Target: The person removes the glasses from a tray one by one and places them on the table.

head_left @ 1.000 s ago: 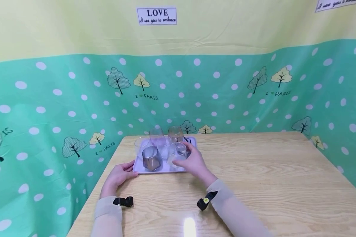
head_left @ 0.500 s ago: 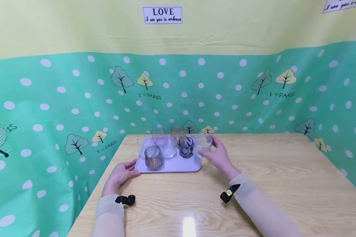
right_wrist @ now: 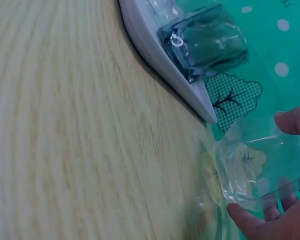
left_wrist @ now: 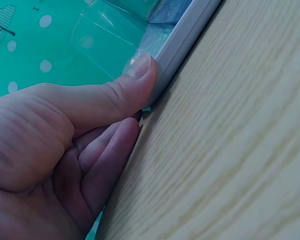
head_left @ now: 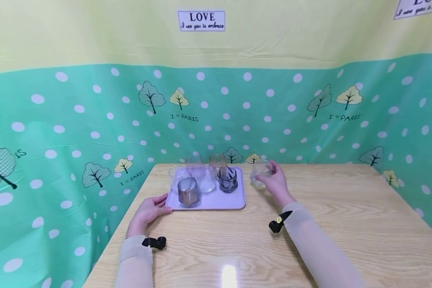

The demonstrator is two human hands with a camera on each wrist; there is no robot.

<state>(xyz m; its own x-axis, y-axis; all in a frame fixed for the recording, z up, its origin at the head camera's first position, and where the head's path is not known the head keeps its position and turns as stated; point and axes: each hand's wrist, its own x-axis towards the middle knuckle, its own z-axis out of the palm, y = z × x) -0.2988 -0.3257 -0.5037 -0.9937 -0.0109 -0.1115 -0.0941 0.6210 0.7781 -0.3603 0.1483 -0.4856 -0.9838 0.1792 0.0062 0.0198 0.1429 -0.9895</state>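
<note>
My right hand (head_left: pixel 276 185) grips a clear drinking glass (head_left: pixel 262 173) just off the tray's right side; in the right wrist view the glass (right_wrist: pixel 255 165) sits between thumb and fingers. At the front left corner of the pale lilac tray (head_left: pixel 223 203), my left hand (head_left: pixel 149 212) holds the rim, the thumb on its front edge. Upright on the tray stand a grey tinted glass (head_left: pixel 189 193), a dark faceted glass (head_left: pixel 228 181), an amber glass (head_left: pixel 217 161) and several clear or pinkish glasses (head_left: pixel 206 182). Whether the held glass touches the table cannot be told.
The wooden table (head_left: pixel 327 208) stretches to the right and toward the front. A green and yellow printed curtain (head_left: pixel 219 96) hangs directly behind the table's back edge and along both sides. Glasses stand close together on the tray's left and back.
My right hand has lifted the clear glass from the tray's front right and carried it rightward beyond the tray's edge. The left hand keeps its hold on the tray corner.
</note>
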